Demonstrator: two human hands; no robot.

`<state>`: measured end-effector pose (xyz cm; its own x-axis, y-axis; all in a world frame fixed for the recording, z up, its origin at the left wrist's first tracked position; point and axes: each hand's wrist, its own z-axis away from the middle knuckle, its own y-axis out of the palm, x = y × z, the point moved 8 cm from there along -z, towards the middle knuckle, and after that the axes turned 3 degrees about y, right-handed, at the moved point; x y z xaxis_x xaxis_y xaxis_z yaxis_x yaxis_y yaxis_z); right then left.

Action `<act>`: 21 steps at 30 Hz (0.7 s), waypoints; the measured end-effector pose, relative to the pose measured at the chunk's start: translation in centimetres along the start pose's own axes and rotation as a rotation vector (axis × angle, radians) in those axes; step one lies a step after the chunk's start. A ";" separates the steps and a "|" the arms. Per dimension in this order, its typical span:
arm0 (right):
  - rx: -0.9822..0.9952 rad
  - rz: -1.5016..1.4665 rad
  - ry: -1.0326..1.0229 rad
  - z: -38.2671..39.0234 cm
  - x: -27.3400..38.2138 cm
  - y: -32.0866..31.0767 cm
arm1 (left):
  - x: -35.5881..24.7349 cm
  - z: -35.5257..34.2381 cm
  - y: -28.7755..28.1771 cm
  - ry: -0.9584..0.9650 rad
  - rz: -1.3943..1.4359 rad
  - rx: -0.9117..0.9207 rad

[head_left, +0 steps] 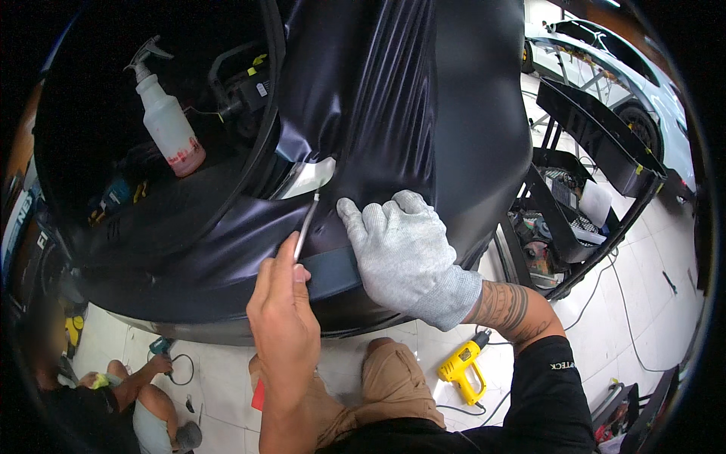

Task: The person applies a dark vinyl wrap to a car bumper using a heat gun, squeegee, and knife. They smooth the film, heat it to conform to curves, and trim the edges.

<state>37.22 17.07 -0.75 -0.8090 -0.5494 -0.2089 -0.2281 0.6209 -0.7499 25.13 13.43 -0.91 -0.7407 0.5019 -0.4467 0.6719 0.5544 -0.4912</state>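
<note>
My bare left hand (283, 306) is closed on a thin metal tool (307, 227), whose tip points at the black film just below a pale uncovered patch (308, 178). My right hand (401, 257), in a light grey knit glove, lies on the wrinkled black film (378, 113), fingers bent but apart, beside the tool. The film drapes over a dark car body panel (480, 121) and around a window opening. A dark, smooth strip (330, 276) runs beneath both hands.
A spray bottle (170, 129) is inside the opening. A yellow heat gun (461, 368) and cords lie on the tiled floor. Right stand racks with black parts (594, 136) and a pale car (658, 106). Another person (136, 393) crouches lower left, near a drill-like tool (160, 346).
</note>
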 end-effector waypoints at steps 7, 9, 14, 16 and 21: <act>-0.040 -0.040 0.006 0.2 -0.1 -0.2 | -0.9 0.4 0.2 -0.028 -0.055 0.002; -0.024 -0.047 0.002 0.1 -0.3 0.0 | -1.1 0.3 0.1 -0.057 -0.036 0.009; -0.024 -0.059 -0.004 0.1 -0.3 0.0 | -0.7 0.6 0.7 -0.087 0.063 -0.045; -0.037 -0.061 -0.007 0.2 -0.3 0.1 | -1.1 0.4 0.9 -0.057 0.056 -0.040; -0.017 -0.107 0.022 0.1 -0.5 0.1 | -0.7 0.0 1.8 -0.021 0.073 -0.022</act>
<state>37.70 17.35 -0.80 -0.7912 -0.6008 -0.1146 -0.3223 0.5688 -0.7567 26.90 14.10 -1.50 -0.6896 0.5271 -0.4965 0.7234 0.5317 -0.4404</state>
